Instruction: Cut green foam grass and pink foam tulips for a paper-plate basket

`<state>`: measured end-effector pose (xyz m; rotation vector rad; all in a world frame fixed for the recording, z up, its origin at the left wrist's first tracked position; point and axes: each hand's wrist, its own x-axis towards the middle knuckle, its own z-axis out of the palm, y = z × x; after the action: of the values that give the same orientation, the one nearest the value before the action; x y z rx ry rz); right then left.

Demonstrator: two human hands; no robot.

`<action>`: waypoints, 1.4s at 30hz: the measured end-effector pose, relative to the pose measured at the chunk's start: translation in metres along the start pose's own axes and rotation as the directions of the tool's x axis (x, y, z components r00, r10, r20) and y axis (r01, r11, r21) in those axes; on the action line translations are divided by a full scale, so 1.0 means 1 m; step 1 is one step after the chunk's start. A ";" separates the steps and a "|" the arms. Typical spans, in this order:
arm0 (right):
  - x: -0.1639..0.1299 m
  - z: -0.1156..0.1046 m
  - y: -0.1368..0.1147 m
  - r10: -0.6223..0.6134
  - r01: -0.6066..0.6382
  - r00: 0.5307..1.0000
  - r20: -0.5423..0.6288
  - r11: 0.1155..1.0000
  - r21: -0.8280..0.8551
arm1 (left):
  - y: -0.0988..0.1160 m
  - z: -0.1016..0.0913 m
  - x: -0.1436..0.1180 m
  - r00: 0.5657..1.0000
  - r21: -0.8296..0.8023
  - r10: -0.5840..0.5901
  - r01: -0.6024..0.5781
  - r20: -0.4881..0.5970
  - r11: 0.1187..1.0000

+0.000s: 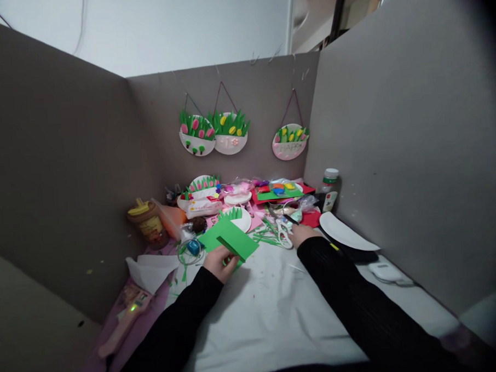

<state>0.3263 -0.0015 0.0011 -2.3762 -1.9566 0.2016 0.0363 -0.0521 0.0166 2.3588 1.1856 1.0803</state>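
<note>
Grey partition walls [66, 161] on 3 sides, white cloth-covered desk [270, 311]. 3 paper-plate tulip crafts [230, 133] hang on back wall. Left hand [221, 263] pinches green foam sheet [229, 239], sheet raised just above cloth. Right of sheet, right hand [301, 234] rests at white-handled scissors [283, 231]; grip unclear. Pink glue gun [124, 320] far left of sheet.

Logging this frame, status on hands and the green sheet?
Left hand gripping green paper sheet, fingers closed on its lower edge. Right hand on white-handled scissors; grip unclear. Green paper scraps lie between them.
</note>
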 end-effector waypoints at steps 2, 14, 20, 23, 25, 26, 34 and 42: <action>-0.001 0.002 -0.003 -0.010 0.010 1.000 -0.007 0.999 0.030 | 0.006 -0.001 0.002 0.998 -0.082 -0.063 0.062 -0.008 0.995; 0.012 0.005 0.009 0.132 -0.012 0.976 -0.176 0.829 0.560 | 0.048 -0.003 0.044 0.679 -0.918 -0.707 0.382 0.199 0.108; -0.009 0.000 -0.018 -0.249 0.090 0.966 -0.069 0.076 0.993 | 0.000 0.022 0.042 0.555 -0.905 -0.826 0.395 0.101 0.155; -0.035 0.006 -0.048 -0.420 -0.036 0.907 0.041 0.020 0.999 | -0.006 0.019 0.040 0.631 -0.876 -0.776 0.365 -0.016 0.314; -0.050 0.012 -0.064 -0.489 -0.073 0.868 0.079 0.032 0.997 | -0.003 0.013 0.039 0.684 -0.866 -0.726 0.316 -0.075 0.388; -0.055 0.014 -0.070 -0.525 -0.064 0.848 0.076 0.041 0.997 | -0.001 0.009 0.039 0.700 -0.865 -0.708 0.292 -0.097 0.407; -0.069 0.009 -0.074 -0.672 0.079 0.728 0.135 0.278 0.957 | 0.002 -0.005 0.041 0.686 -0.901 -0.692 0.123 -0.225 0.415; -0.070 0.012 -0.071 -0.695 0.048 0.682 0.227 0.353 0.934 | -0.004 -0.002 0.038 0.710 -0.870 -0.650 0.109 -0.271 0.481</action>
<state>0.2424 -0.0569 0.0032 -1.0837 -1.7730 1.6779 0.0472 -0.0196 0.0347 0.9545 0.9837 1.7284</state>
